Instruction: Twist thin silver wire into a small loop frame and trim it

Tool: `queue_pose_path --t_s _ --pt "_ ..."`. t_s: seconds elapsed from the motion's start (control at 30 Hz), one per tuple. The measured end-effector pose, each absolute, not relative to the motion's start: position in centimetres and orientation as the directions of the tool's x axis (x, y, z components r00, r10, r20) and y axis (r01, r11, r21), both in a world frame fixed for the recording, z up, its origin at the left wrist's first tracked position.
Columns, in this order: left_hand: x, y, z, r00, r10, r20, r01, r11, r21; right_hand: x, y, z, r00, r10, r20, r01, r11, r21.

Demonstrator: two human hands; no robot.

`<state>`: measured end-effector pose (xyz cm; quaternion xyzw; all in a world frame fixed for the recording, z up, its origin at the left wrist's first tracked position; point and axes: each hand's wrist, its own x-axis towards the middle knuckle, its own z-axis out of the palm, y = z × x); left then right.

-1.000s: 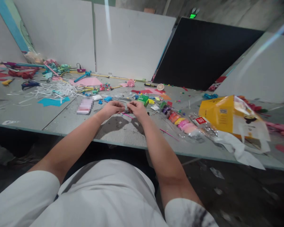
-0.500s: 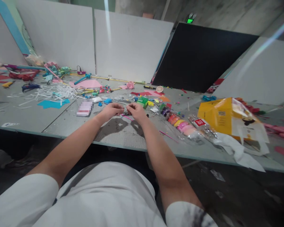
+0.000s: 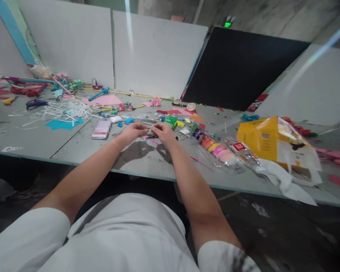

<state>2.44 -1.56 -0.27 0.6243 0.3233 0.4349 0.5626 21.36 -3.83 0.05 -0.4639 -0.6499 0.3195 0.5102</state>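
My left hand (image 3: 133, 132) and my right hand (image 3: 164, 133) meet just above the grey table (image 3: 147, 156), fingertips pinched together on a small silvery-clear object (image 3: 150, 131) between them. I cannot make out what that object is. A thin pink stick (image 3: 153, 140) lies on the table right under my hands. Just beyond my right hand sits a green block (image 3: 170, 121) among small bright craft bits.
A clear pack of coloured clay discs (image 3: 215, 148) lies to the right, then a yellow box (image 3: 262, 138) with white paper. White paper strips (image 3: 70, 108) and a blue sheet (image 3: 62, 123) lie to the left. White and black boards stand behind the table.
My hands stay together on the small object with only slight finger shifts. The view has tipped a little, so the table sits slightly higher in the frame.
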Motion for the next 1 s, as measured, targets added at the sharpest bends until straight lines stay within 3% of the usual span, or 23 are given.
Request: queue_pose_path --t_s 0.47,1.0 --pt "2.36 -1.83 0.1 0.38 0.893 0.239 -0.039 -0.243 0.969 21.41 -3.62 -0.11 -0.075 0.934 0.349 0.27 0.356 -0.895" --pt "2.4 -1.46 -0.19 0.4 0.892 0.212 -0.065 -0.203 0.977 21.13 -4.06 -0.04 -0.042 0.894 0.446 0.392 0.425 -0.816"
